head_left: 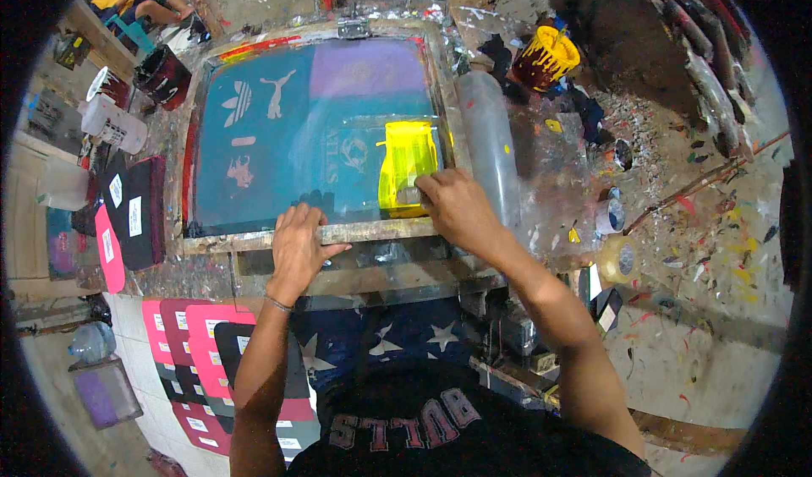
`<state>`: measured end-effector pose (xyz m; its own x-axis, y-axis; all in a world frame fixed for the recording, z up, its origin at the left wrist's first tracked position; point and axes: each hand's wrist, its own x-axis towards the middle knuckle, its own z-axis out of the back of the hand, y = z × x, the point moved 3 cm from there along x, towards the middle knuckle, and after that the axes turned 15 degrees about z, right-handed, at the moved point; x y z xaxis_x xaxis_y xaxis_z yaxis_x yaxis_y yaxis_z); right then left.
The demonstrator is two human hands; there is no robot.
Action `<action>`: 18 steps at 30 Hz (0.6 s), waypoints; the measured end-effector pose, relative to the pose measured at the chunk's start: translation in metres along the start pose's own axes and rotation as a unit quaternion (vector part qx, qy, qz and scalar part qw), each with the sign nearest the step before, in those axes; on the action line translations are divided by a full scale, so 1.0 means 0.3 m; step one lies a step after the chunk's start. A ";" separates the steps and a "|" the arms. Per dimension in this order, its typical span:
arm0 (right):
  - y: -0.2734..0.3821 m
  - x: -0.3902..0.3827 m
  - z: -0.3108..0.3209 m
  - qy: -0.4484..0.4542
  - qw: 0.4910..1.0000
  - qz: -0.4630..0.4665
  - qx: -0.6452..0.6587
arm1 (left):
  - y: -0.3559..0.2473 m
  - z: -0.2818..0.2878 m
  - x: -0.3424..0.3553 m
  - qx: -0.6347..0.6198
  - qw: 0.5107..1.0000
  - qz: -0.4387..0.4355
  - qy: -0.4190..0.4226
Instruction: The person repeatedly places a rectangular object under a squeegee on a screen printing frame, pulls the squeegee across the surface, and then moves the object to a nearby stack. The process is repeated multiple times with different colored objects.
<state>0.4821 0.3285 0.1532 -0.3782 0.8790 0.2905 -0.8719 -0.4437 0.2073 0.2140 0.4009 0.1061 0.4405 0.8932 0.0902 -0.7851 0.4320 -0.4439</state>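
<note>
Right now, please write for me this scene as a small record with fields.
Left grip: touching the near rail of the weathered wooden frame
Right grip: pinching a small greyish tool, material unclear
Screen: flat teal mesh with lilac patch at far right
Ink: bright yellow smear beneath the tool
Right of frame: dark round pot with yellow drips

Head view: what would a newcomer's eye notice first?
Probably the bright yellow ink on the right of the teal screen, where the right hand grips a small greyish piece. Next comes the yellow-dripped pot at upper right. Then the pink and dark labelled sheets at lower left.
</note>
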 end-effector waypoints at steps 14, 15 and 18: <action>0.085 0.029 0.207 -0.234 0.947 0.081 -0.206 | -0.188 0.310 0.008 0.003 0.980 -0.064 -0.190; 0.061 0.082 0.280 -0.276 0.930 0.097 -0.221 | -0.200 0.322 0.003 -0.040 0.956 -0.047 -0.288; 0.027 0.237 0.456 -0.302 0.923 0.093 -0.217 | -0.271 0.238 -0.051 -0.188 0.904 0.034 -0.384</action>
<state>0.4907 0.3636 0.3035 -0.4050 0.4782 0.7793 -0.9018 -0.3494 -0.2543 0.2401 0.3611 0.2044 -0.1472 0.8018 0.5792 -0.5318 0.4295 -0.7298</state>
